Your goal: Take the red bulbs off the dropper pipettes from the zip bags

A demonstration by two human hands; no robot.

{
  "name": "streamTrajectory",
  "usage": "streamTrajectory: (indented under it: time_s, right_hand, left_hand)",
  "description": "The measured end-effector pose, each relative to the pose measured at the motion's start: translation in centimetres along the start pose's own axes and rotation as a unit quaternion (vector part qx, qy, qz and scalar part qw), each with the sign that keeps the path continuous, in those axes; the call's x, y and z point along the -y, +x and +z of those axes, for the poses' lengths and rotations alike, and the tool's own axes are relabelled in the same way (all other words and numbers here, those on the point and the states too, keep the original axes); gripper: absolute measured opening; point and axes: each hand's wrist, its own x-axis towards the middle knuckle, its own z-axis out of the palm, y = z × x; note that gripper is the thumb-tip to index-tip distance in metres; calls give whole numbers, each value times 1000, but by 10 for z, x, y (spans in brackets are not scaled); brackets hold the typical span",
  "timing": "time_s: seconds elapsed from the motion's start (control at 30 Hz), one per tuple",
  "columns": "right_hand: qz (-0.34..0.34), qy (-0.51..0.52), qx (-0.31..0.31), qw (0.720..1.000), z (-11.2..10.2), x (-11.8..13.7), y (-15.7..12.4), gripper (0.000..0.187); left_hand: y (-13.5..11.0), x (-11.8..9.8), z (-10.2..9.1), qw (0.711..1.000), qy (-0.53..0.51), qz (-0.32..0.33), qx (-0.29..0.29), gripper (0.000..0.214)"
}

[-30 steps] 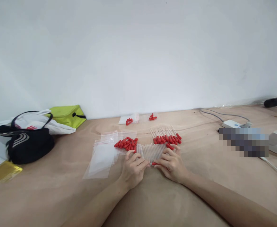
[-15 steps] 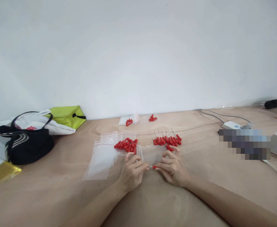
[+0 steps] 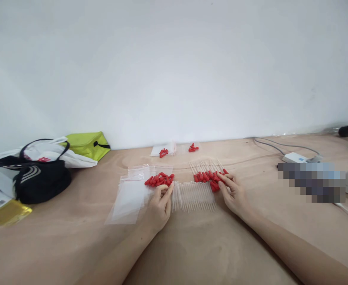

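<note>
My left hand [image 3: 159, 208] is by the right edge of a loose pile of red rubber bulbs [image 3: 156, 180]. Its index finger stretches forward, apart from the other fingers, and no held item shows. My right hand [image 3: 235, 196] has its thumb and index finger around a red bulb at the right of a row of red-bulbed droppers [image 3: 203, 176], whose thin pale tubes point away from me. Nearer to me, between the hands, lies a row of clear dropper tubes [image 3: 193, 197]. A few red bulbs [image 3: 214, 186] touch its upper right corner.
Clear zip bags [image 3: 126, 202] lie left of the pile. Two small groups of red bulbs [image 3: 163, 152] rest on bags near the wall. A black bag [image 3: 43, 182] and a lime-green bag [image 3: 86, 144] stand left. A power strip [image 3: 294, 157] with cables sits right.
My hands have parted from where they met at the near edge of the tubes, holding a tube and a red bulb. The left moved left towards the pile, the right outward to the bulbed droppers.
</note>
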Motion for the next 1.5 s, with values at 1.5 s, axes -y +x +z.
streamTrajectory:
  time_s: [1.5]
  right_hand:
    - [120,-239,48,962,-11,5,8,37]
  left_hand:
    - [73,29,15,946,139,93,278,31]
